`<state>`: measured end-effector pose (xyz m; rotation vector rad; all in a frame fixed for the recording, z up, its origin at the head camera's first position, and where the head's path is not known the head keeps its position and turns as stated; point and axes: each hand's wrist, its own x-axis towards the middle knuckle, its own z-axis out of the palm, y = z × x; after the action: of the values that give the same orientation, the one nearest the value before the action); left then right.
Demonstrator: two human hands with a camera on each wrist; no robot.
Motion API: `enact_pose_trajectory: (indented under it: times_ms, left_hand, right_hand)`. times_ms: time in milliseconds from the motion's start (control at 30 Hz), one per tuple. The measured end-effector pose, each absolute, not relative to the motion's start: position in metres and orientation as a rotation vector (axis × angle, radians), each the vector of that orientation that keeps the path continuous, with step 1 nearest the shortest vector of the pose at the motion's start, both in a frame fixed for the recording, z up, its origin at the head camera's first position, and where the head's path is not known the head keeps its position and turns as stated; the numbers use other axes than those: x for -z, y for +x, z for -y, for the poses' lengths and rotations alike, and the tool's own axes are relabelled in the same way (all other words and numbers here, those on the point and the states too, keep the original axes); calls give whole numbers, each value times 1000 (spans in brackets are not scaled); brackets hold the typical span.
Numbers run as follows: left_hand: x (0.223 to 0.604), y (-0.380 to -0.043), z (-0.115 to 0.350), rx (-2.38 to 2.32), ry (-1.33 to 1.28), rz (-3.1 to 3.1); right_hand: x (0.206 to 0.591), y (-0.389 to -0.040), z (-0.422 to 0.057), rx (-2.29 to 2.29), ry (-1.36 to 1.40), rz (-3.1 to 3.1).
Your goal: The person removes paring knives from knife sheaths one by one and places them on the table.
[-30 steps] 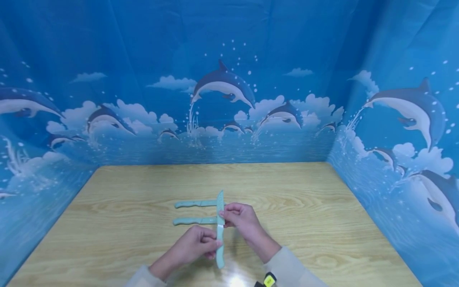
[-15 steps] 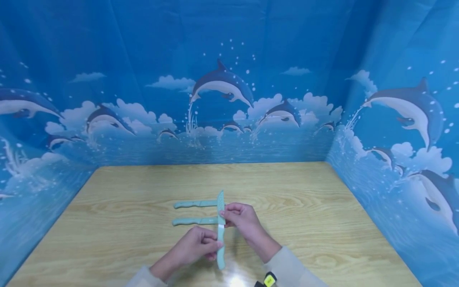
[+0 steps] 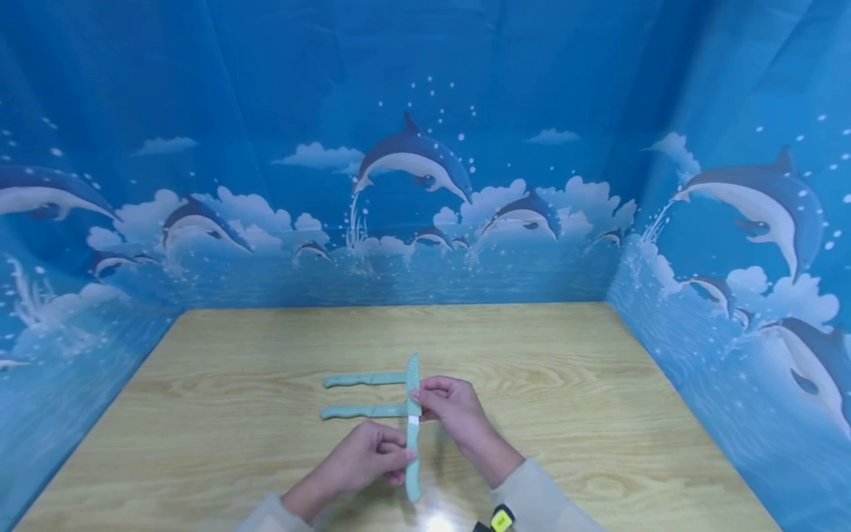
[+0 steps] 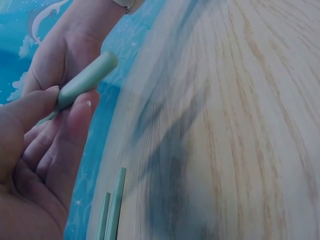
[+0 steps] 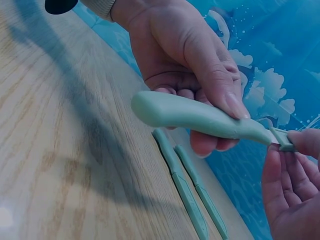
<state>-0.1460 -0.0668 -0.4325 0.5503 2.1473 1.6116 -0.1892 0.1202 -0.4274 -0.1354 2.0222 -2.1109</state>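
Note:
Both hands hold a pale green knife (image 3: 413, 476) above the table, upright in the head view with its handle towards me. My left hand (image 3: 364, 457) grips the handle (image 5: 192, 114) between thumb and fingers. Near the handle, my right hand (image 3: 460, 414) pinches the green sheath (image 3: 413, 373) that covers the blade. Between handle and sheath a narrow strip of bare blade (image 3: 414, 420) shows; the rest of the blade is hidden. Two more green knives (image 3: 362, 411) lie side by side on the table, and in the right wrist view their blades are in sheaths (image 5: 191, 206).
The wood-grain table (image 3: 552, 355) is enclosed at the back and sides by a blue curtain (image 3: 279, 89) printed with dolphins. A black and yellow object (image 3: 501, 519) sits by the right sleeve at the lower edge.
Both hands and the held knife have shifted very slightly to the right. The strip of bare blade looks a little larger. The two knives on the table stay put.

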Motion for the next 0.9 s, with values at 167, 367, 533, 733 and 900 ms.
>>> enact_pose_trajectory:
  times_ms: [167, 367, 533, 733, 900]
  left_hand:
    - [433, -146, 67, -1612, 555, -2147]
    - [434, -146, 66, -1615, 562, -2140]
    - [434, -146, 66, -1625, 562, -2132]
    - [435, -144, 64, -1603, 555, -2177]
    - [436, -143, 63, -1609, 572, -2186]
  right_hand:
    - [427, -189, -121, 2123, -151, -2019]
    - [427, -190, -122, 2124, -143, -2009]
    - [427, -191, -122, 2132, -142, -2013]
    - [427, -192, -121, 2141, -116, -2014]
    - [427, -191, -121, 2148, -85, -2022]
